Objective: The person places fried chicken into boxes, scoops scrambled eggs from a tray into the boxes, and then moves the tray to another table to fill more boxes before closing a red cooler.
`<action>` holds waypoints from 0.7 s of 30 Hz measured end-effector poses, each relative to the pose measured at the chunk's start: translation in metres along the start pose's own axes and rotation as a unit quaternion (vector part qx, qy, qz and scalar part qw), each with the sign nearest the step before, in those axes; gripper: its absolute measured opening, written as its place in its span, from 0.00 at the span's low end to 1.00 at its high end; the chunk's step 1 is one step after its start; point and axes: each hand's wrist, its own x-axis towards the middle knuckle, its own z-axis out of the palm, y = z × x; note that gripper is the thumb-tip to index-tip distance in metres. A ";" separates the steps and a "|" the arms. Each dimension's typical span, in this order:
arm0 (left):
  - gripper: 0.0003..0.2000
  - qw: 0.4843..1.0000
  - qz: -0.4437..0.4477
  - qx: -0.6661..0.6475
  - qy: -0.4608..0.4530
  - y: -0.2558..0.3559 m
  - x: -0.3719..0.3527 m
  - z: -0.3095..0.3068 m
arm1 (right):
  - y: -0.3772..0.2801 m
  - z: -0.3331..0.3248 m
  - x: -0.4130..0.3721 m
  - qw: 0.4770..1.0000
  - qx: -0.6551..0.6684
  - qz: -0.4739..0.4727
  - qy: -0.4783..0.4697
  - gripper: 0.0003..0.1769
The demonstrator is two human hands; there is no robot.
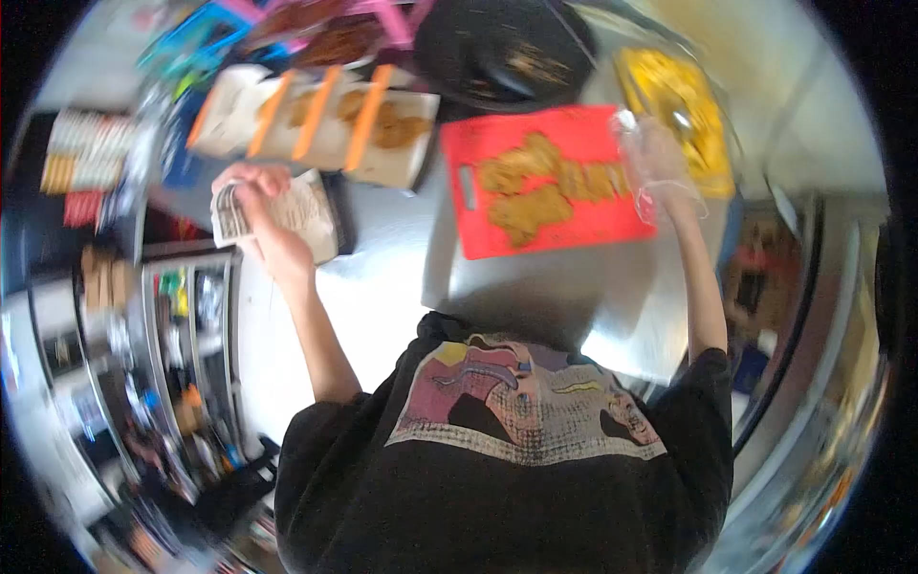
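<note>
My left hand (pixel 260 206) is closed on a printed paper wrapper (pixel 232 212), beside a stack of similar printed paper (pixel 308 215) on the metal counter. My right hand (pixel 660 163), in a clear plastic glove, is at the right edge of a red cutting board (pixel 602 124); blur hides its fingers and anything in them. Browned flat pieces of food (pixel 529 212) lie on the board, with a row of cut strips (pixel 598 182) to their right. Just beyond my right hand is a yellow tray of yellow food (pixel 684 105) with a metal utensil in it.
A black pan (pixel 502 53) sits behind the board. Cardboard trays with orange dividers (pixel 333 115) hold brown food at the back left. Pink and blue racks stand behind them. Shelves (pixel 191 335) with goods are at the lower left.
</note>
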 end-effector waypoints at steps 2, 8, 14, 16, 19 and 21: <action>0.08 0.991 0.045 0.120 0.048 0.041 -0.010 -0.036 | 0.005 0.027 0.053 0.998 -0.016 -0.062 0.025 0.20; 0.09 0.943 0.043 0.201 0.261 0.106 -0.058 -0.192 | -0.028 0.062 0.120 0.986 -0.082 -0.122 0.074 0.17; 0.09 0.891 -0.040 0.358 0.275 0.086 -0.037 -0.277 | -0.042 0.072 0.102 0.949 -0.239 -0.175 0.108 0.16; 0.10 0.897 -0.058 0.370 0.233 0.058 0.002 -0.303 | -0.084 0.056 0.080 0.956 -0.247 -0.099 0.121 0.17; 0.10 0.891 -0.027 0.420 0.169 -0.009 0.085 -0.369 | -0.147 0.048 0.042 0.948 -0.209 -0.130 0.200 0.17; 0.12 0.853 0.007 0.503 0.138 -0.065 0.151 -0.422 | -0.209 0.066 0.002 0.953 -0.163 -0.114 0.230 0.16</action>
